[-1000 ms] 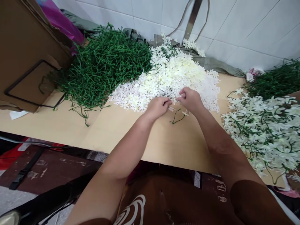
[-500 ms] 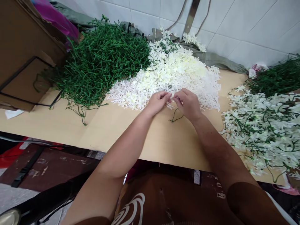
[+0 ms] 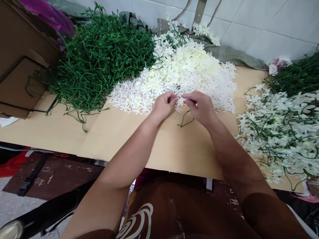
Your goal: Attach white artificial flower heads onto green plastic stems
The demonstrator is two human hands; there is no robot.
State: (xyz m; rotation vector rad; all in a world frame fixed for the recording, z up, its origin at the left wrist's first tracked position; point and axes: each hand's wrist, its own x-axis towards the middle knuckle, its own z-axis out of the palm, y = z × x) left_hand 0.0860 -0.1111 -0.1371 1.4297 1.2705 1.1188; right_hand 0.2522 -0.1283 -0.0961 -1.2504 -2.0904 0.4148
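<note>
My left hand [image 3: 164,105] is closed, thumb and forefinger pinching a small white artificial flower [image 3: 179,101] at the front edge of the flower pile. Close on its right is my right hand [image 3: 200,105], with forefinger and thumb tips slightly apart beside that flower and the other fingers curled. A thin green plastic stem [image 3: 183,122] hangs in a loop beneath the right hand, its upper parts running up under the curled fingers. Behind both hands spreads a heap of white flowers [image 3: 184,66], with loose white pieces along its front.
A large tangle of green stems [image 3: 104,59] lies on the left by a cardboard box [image 3: 22,79]. White flowers on green stems [image 3: 281,132] are piled at right, with more green stems [image 3: 296,78] behind. Brown board [image 3: 124,139] covers the table before a tiled wall [image 3: 249,33].
The right forefinger and thumb have parted a little from the flower they were touching. My left hand stays pinched in the same place. The view has shifted slightly.
</note>
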